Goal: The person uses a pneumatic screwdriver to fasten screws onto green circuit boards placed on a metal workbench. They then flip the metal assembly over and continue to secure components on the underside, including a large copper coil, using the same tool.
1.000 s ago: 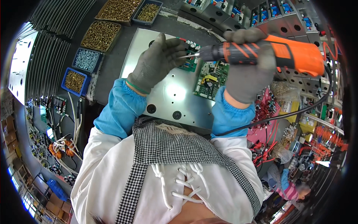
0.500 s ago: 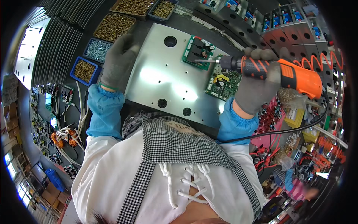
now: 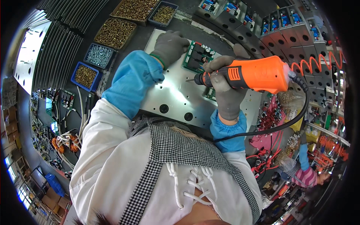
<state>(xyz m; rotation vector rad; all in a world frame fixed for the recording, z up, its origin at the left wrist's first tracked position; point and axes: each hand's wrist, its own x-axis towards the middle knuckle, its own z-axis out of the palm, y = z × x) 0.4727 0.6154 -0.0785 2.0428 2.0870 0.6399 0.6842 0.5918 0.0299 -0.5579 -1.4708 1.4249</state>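
My right hand (image 3: 225, 90), in a grey glove, is wrapped round an orange and black electric screwdriver (image 3: 258, 75). Its thin bit points left over the metal plate (image 3: 150, 98), below a green circuit board (image 3: 197, 56). At the plate's far side, close to that board's left edge, is my gloved left hand (image 3: 170, 47). Its fingers are curled together; whatever they may hold is hidden. A second circuit board (image 3: 211, 94) lies on the plate, mostly covered by the screwdriver and my right hand.
Left of the plate stand a blue tray of brass-coloured fasteners (image 3: 85, 75), a tray of silvery fasteners (image 3: 98, 55) and a box of brass-coloured screws (image 3: 114, 33). A black cable (image 3: 277, 132) loops from the screwdriver past my right sleeve. Another person (image 3: 305, 176) is at the lower right.
My left hand has moved right, from beside the fastener trays to the plate next to the board. The screwdriver has shifted left and down, its bit now below the board.
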